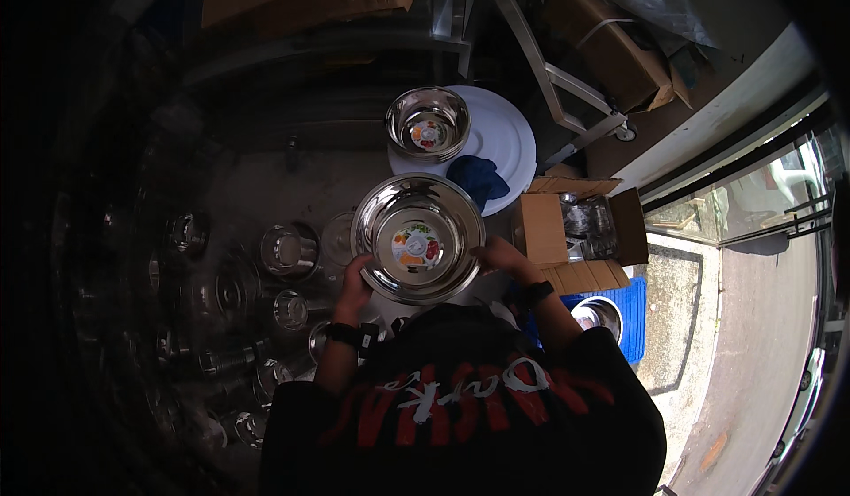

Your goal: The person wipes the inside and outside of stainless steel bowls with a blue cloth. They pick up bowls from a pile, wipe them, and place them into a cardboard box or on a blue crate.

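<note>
A large shiny metal bowl (388,204) with a round sticker on its inner bottom is held before me. My left hand (356,283) grips its rim at the lower left, and my right hand (499,255) grips the rim at the right. Just beyond it, a stack of smaller metal bowls (400,124) stands on a round white plastic lid (511,124). A dark blue cloth (478,180) lies on the lid, beside the held bowl's far edge. The undersides of both hands' grips are hidden.
At the right, an open cardboard box (546,229) holds wrapped shiny items, near a blue plastic crate (634,316) with a metal bowl (612,316). Many metal and clear vessels (289,250) stand at the left. A wheeled metal frame (558,97) and another cardboard box (611,51) lie beyond.
</note>
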